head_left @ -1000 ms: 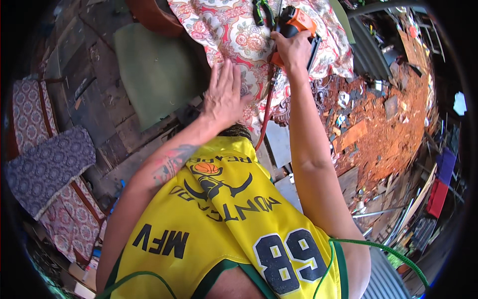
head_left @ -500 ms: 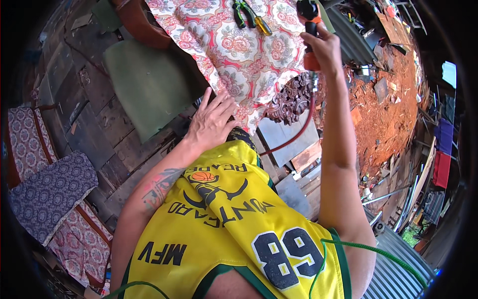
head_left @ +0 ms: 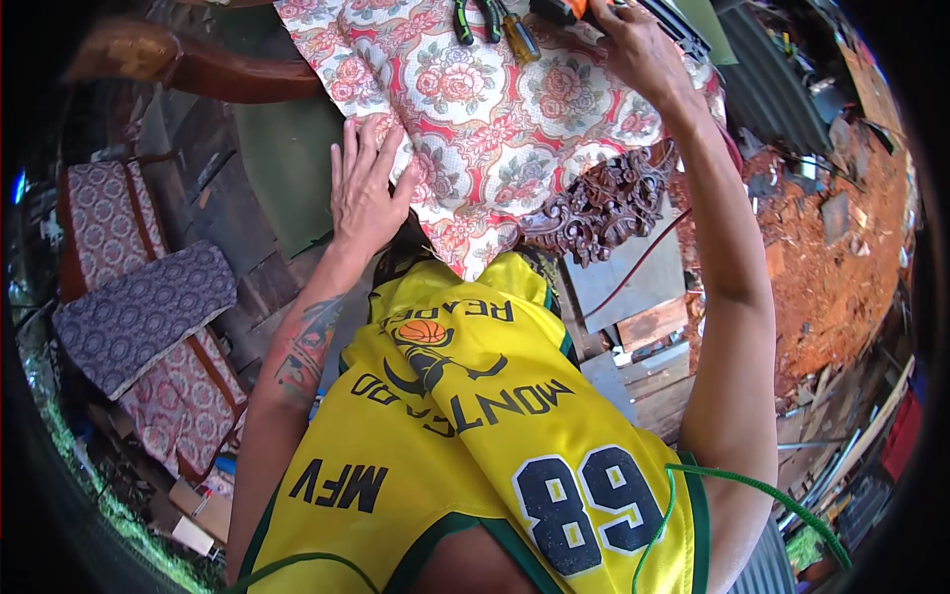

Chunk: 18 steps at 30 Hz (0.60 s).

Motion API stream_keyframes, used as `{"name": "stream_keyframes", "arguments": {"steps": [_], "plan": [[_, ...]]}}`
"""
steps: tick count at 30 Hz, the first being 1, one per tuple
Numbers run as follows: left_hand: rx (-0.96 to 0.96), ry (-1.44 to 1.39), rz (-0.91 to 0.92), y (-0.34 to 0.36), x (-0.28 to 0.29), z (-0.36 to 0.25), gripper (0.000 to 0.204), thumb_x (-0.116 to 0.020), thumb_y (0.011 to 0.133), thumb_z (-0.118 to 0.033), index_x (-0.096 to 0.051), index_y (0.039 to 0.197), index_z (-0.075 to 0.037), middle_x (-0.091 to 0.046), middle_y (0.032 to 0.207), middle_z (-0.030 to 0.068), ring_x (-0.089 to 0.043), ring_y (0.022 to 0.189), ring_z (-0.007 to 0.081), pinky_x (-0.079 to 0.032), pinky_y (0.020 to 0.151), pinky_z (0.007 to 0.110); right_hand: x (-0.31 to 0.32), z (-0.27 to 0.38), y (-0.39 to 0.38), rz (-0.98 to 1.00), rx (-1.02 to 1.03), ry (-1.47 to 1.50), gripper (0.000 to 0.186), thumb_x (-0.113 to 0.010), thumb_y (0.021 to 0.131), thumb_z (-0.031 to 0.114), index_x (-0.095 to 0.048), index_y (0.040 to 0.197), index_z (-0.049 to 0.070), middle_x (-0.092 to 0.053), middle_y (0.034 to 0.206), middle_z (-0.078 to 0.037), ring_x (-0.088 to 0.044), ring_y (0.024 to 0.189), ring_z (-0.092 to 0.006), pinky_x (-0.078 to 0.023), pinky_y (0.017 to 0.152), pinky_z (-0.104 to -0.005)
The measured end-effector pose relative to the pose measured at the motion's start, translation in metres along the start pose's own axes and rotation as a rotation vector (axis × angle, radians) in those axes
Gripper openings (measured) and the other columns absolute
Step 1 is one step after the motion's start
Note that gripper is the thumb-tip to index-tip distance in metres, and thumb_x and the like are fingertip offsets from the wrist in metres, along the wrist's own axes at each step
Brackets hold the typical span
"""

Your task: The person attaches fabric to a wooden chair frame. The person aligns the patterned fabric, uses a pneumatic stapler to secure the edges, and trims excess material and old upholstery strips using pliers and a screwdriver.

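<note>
Floral red-and-white upholstery fabric (head_left: 495,129) drapes over a piece of furniture in front of me, its corner hanging towards my lap. My left hand (head_left: 371,188) lies fairly flat on the fabric's left edge, fingers stretched out. At the far right of the cloth, my right hand (head_left: 638,49) grips an orange-and-black air tool (head_left: 564,8) that looks like a staple gun, partly cut off by the upper edge. Green-and-black pliers (head_left: 478,20) and a yellow-handled screwdriver (head_left: 520,40) rest on the fabric. Dark carved wood (head_left: 609,208) shows below its right edge.
A curved brown wooden arm (head_left: 188,64) and a green panel (head_left: 282,178) are at the left. Patterned cushions (head_left: 148,317) are further left. A red hose (head_left: 638,262) runs on the right, near reddish ground (head_left: 831,287) with scattered scraps.
My right hand has brought the air tool from upright at the fabric's right edge to a tilted position near the top. My left hand has slid up and left along the fabric's edge.
</note>
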State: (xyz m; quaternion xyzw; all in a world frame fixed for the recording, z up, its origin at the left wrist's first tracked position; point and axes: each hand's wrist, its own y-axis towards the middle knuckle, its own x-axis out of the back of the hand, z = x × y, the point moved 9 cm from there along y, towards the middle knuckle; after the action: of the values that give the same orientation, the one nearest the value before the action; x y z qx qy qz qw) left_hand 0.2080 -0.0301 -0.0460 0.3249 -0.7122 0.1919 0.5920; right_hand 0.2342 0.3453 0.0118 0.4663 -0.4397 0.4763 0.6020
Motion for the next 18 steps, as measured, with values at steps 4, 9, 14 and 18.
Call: {"name": "stream_keyframes", "arguments": {"steps": [4, 9, 14, 18], "plan": [[0.073, -0.017, -0.011, 0.005, 0.0, -0.013, 0.07, -0.062, 0.106, -0.039, -0.043, 0.165, -0.004, -0.034, 0.174, 0.0244, -0.021, 0.164, 0.0491, -0.017, 0.131, 0.063, -0.022, -0.004, -0.009, -0.149, 0.129, 0.108, 0.071, -0.075, 0.09, 0.012, -0.051, 0.156, 0.004, -0.068, 0.115, -0.026, -0.067, 0.107, -0.0456, -0.055, 0.089, -0.0503], [-0.027, -0.099, 0.101, -0.002, -0.019, -0.078, 0.08, -0.058, 0.109, -0.041, -0.03, 0.166, 0.009, -0.033, 0.171, 0.0335, -0.024, 0.162, 0.051, -0.015, 0.131, 0.063, -0.017, 0.001, -0.008, -0.183, 0.104, 0.189, 0.068, -0.082, 0.088, 0.018, -0.057, 0.149, 0.001, -0.066, 0.113, -0.023, -0.065, 0.104, -0.0438, -0.054, 0.089, -0.0493], [-0.114, -0.162, 0.239, -0.017, -0.004, -0.086, 0.077, -0.072, 0.101, -0.035, -0.046, 0.158, 0.01, -0.048, 0.162, 0.0336, -0.041, 0.156, 0.047, -0.024, 0.13, 0.063, -0.019, -0.009, -0.009, -0.23, 0.109, 0.193, 0.066, -0.084, 0.086, 0.017, -0.063, 0.148, 0.008, -0.072, 0.12, -0.02, -0.072, 0.108, -0.038, -0.056, 0.097, -0.0458], [-0.149, -0.182, 0.169, -0.015, 0.019, -0.069, 0.042, -0.078, 0.096, -0.02, -0.074, 0.13, 0.003, -0.075, 0.135, 0.0181, -0.065, 0.138, 0.0331, -0.031, 0.129, 0.058, -0.025, -0.012, -0.011, -0.272, 0.111, 0.235, 0.069, -0.082, 0.086, 0.015, -0.061, 0.152, 0.011, -0.073, 0.125, -0.021, -0.072, 0.109, -0.0419, -0.058, 0.097, -0.0479]]}}
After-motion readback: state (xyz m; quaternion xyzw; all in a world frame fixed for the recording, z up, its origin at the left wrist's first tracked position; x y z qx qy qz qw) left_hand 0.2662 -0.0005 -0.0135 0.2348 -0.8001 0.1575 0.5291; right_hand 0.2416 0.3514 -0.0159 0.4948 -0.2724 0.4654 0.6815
